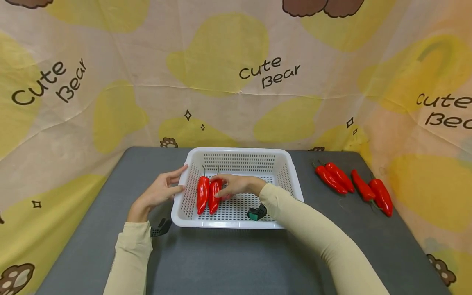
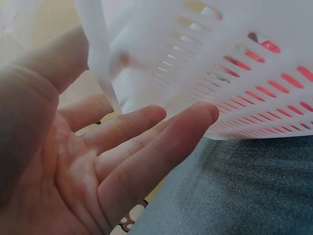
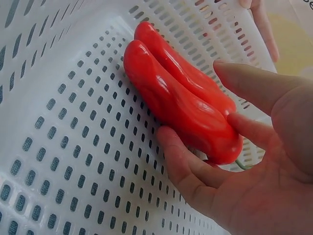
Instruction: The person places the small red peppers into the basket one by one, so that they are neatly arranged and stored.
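Note:
Two glossy red peppers (image 1: 202, 195) lie side by side at the left end of a white slotted plastic basket (image 1: 236, 224). Over the nearer-to-centre pepper (image 3: 176, 105) is my right hand (image 1: 234, 184), its thumb and fingers spread apart around the stem end. One fingertip (image 3: 234, 119) meets the pepper's side, while the thumb stands off above it. My left hand (image 1: 162, 190) holds the basket's left rim, with the thumb over the rim and the other fingers (image 2: 132, 127) loosely extended outside the wall. Red shows through the slots in the left wrist view.
Several more red peppers (image 1: 333, 178) lie in pairs on the grey table (image 1: 228, 262), right of the basket. A printed cloth (image 1: 236, 49) hangs behind the table and along its sides. Dark wrist devices (image 1: 161, 227) sit near both sleeves.

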Demonstrator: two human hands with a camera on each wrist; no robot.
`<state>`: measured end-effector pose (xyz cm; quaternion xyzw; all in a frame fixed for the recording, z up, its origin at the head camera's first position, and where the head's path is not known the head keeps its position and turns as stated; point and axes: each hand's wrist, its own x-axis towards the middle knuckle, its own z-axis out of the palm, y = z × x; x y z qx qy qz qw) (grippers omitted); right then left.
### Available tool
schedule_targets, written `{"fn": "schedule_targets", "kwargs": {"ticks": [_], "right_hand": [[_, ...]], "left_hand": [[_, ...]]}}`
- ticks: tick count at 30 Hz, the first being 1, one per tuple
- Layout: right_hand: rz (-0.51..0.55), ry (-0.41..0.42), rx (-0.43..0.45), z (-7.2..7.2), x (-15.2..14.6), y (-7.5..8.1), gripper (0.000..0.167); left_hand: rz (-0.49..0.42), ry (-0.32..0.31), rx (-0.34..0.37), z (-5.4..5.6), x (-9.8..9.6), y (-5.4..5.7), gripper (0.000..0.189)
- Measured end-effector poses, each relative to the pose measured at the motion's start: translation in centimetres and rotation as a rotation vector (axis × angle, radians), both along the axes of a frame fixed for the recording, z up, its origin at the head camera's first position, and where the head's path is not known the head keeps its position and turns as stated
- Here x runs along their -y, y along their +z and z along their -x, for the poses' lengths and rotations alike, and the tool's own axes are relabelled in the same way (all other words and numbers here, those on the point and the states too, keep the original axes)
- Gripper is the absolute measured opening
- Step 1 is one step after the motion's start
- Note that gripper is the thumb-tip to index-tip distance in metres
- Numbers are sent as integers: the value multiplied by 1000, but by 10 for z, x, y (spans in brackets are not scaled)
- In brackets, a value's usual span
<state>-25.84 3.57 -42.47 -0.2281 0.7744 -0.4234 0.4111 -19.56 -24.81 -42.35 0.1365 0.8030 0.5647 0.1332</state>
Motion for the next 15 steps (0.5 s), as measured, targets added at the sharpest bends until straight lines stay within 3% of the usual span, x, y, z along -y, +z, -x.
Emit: {"fn": "schedule_targets", "kwargs": {"ticks": [15], "right_hand": [[-4, 6, 17, 0, -2, 3, 65]], "left_hand": [[18, 9, 10, -1, 0, 0, 73]]}}
